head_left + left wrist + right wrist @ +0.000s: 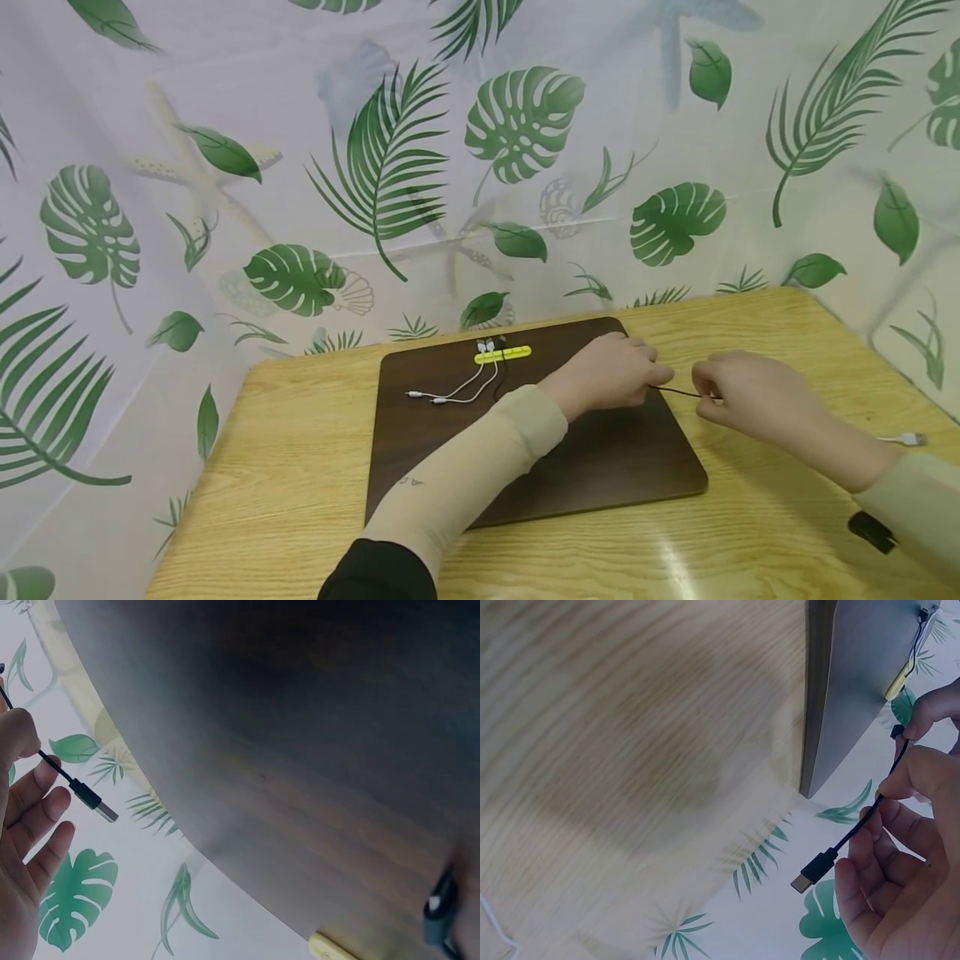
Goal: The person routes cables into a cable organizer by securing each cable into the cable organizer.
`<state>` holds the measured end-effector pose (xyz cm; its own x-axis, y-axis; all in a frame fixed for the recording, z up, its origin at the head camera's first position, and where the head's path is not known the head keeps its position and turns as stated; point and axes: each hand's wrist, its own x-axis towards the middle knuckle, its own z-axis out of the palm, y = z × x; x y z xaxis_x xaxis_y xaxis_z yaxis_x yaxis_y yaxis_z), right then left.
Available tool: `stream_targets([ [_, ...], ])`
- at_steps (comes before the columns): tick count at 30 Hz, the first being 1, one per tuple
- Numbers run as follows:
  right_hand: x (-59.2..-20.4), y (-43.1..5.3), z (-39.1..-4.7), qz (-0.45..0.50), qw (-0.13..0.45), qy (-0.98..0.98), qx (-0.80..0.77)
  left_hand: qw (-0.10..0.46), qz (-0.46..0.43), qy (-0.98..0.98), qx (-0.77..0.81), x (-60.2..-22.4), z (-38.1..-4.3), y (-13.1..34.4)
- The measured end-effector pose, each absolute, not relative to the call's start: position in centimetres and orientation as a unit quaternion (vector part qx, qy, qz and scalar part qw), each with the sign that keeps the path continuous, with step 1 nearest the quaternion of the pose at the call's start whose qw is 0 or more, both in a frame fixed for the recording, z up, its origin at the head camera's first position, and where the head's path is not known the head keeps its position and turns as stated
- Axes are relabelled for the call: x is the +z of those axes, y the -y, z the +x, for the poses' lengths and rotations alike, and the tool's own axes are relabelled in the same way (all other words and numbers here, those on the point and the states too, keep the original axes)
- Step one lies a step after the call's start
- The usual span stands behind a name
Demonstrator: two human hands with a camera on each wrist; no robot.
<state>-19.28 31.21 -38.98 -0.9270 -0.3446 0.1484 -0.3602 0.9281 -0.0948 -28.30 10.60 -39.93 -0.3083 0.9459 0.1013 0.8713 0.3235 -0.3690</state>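
Note:
Between my two hands a short black USB cable point(681, 392) stretches above the right edge of a dark brown board point(600, 467). My left hand point(611, 375) pinches one end of it; a USB-A plug point(94, 799) sticks out past the fingers in the left wrist view. The other end is pinched by my right hand point(761, 398), and a USB-C plug point(814, 871) hangs beyond those fingertips in the right wrist view. On the board's far part lies a yellow cable holder point(517, 353), with two white cables point(461, 400) and another black cable point(503, 371) set in it.
The board lies on a light wooden table point(300, 450). A white USB cable point(911, 439) rests on the table at the right, partly behind my right arm. Near my right sleeve is a small black object point(872, 532). A leaf-patterned cloth point(525, 208) hangs behind.

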Motion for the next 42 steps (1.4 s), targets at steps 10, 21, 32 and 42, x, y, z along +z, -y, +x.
stream_targets([
  [10,-39.0,-30.1,-19.8,0.186,0.085,0.977,0.062,0.141,-0.558,0.809,0.121,-39.5,-28.5,-9.3],
  [21,-39.2,-28.6,-20.3,0.195,0.083,0.975,0.064,0.136,-0.550,0.815,0.120,-39.7,-28.8,-7.8],
  [32,-39.3,-27.5,-21.1,0.215,0.102,0.969,0.060,0.133,-0.543,0.821,0.112,-39.3,-29.6,-6.3],
  [42,-39.3,-26.4,-21.3,0.214,0.104,0.969,0.067,0.130,-0.542,0.826,0.090,-39.0,-30.1,-5.3],
])
